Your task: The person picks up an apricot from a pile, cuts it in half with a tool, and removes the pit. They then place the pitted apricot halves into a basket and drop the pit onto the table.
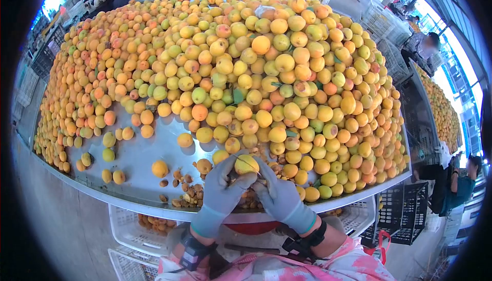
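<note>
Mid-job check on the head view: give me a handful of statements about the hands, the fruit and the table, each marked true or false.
1. The left hand and the right hand hold one apricot between them. True.
2. Both hands are bare. False: both wear grey gloves.
3. Brown pits lie on the table by the left hand. True.
4. The table is nearly cleared of fruit. False: a large heap of apricots covers most of it.
5. A white crate sits below the table's near edge. True.
</note>
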The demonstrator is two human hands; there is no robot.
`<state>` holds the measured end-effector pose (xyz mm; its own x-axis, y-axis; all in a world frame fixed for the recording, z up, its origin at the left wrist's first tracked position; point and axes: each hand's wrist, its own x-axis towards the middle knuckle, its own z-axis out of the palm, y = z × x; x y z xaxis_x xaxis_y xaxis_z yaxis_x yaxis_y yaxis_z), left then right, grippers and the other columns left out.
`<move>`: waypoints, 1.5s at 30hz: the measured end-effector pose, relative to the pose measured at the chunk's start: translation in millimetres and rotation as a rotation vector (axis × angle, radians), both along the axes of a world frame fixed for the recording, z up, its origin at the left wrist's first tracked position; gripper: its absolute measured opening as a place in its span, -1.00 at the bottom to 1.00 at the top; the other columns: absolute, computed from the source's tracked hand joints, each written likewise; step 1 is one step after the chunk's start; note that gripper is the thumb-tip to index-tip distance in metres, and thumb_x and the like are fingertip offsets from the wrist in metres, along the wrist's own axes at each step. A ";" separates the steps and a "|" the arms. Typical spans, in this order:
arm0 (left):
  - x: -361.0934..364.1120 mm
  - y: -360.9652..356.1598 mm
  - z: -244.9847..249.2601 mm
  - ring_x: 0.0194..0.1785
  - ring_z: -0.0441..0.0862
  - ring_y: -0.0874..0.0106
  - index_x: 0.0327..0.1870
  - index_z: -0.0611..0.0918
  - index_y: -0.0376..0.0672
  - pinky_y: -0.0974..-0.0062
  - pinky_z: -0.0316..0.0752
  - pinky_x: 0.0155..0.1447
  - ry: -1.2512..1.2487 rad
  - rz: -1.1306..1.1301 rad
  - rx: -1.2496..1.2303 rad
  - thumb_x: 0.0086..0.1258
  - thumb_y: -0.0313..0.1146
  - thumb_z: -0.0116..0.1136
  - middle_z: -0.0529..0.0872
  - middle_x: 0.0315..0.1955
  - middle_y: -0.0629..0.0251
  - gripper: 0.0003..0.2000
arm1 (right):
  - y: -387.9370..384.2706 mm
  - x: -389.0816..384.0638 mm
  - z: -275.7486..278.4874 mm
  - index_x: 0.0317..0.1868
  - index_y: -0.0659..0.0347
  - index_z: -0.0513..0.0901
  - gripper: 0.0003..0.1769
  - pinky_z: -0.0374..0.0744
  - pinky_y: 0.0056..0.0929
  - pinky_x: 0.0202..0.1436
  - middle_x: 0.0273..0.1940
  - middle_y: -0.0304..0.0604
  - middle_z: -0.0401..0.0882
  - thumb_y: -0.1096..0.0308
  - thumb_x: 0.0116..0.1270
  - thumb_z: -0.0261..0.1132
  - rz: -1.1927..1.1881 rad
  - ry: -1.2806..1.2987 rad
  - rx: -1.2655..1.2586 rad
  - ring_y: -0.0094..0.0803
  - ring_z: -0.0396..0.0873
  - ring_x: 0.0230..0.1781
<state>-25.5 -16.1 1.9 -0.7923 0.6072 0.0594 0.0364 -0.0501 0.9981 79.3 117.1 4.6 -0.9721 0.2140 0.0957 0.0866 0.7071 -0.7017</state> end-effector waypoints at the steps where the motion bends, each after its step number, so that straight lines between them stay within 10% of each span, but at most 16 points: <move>1: 0.4 -0.2 -2.5 -0.10 0.58 0.59 0.15 0.54 -0.31 0.61 0.51 0.01 -0.026 -0.002 0.055 0.33 -0.33 0.26 0.67 -0.14 0.36 -0.59 | -0.4 -0.3 0.1 0.46 0.19 0.11 -0.27 0.52 -0.16 -0.53 -0.59 0.03 0.54 0.23 0.34 0.17 0.000 0.046 -0.001 -0.03 0.58 -0.59; 8: 8.8 5.6 -0.4 -0.08 0.59 0.58 0.14 0.54 -0.32 0.64 0.51 0.01 -0.580 -0.001 0.253 0.35 -0.33 0.24 0.67 -0.12 0.36 -0.61 | -5.9 -2.8 5.3 0.46 0.18 0.12 -0.26 0.49 -0.19 -0.56 -0.62 -0.02 0.53 0.18 0.34 0.17 -0.055 0.024 0.050 -0.08 0.57 -0.61; 13: 1.1 0.4 0.8 -0.10 0.59 0.53 0.10 0.53 -0.33 0.58 0.53 -0.02 0.020 -0.017 -0.063 0.28 -0.31 0.32 0.66 -0.14 0.30 -0.58 | -1.1 -1.8 5.0 0.45 0.18 0.13 -0.27 0.49 -0.19 -0.57 -0.63 -0.04 0.53 0.19 0.34 0.18 -0.018 -0.024 0.041 -0.10 0.58 -0.62; 33: 4.6 0.4 -2.0 -0.38 0.60 0.49 -0.25 0.59 -0.29 0.53 0.50 -0.27 -0.051 -0.033 -0.014 0.20 -0.33 0.36 0.66 -0.40 0.26 -0.75 | 13.5 -2.7 26.1 0.47 0.05 0.12 -0.24 0.52 -0.18 -0.50 -0.59 -0.01 0.56 0.18 0.31 0.23 0.122 -0.074 -0.038 -0.03 0.60 -0.56; 38: 16.3 2.0 10.6 -0.41 0.59 0.50 -0.19 0.59 -0.25 0.53 0.49 -0.27 0.214 -0.116 -0.052 0.20 -0.36 0.35 0.65 -0.43 0.28 -0.75 | 39.6 -5.5 40.6 0.43 0.08 0.20 -0.36 0.56 -0.15 -0.22 -0.25 0.16 0.64 0.16 0.40 0.14 0.113 -0.233 -0.232 0.09 0.64 -0.28; 44: 12.6 -1.3 5.5 -0.31 0.60 0.51 -0.03 0.54 -0.22 0.62 0.47 -0.28 -0.050 -0.129 -0.049 0.28 -0.41 0.25 0.66 -0.27 0.27 -0.73 | 44.3 -5.2 41.9 0.37 0.29 0.28 -0.40 0.49 -0.31 0.06 -0.09 0.18 0.61 0.06 0.49 0.05 0.088 -0.172 -0.395 -0.06 0.63 -0.06; 45: 7.7 -4.9 7.1 -0.27 0.61 0.51 0.03 0.50 -0.21 0.64 0.47 -0.27 -0.418 -0.097 0.144 0.28 -0.41 0.21 0.65 -0.23 0.27 -0.69 | 43.6 -5.3 44.4 0.37 0.31 0.27 -0.38 0.48 -0.31 0.08 -0.08 0.18 0.61 0.05 0.49 0.05 0.077 -0.186 -0.398 -0.07 0.63 -0.04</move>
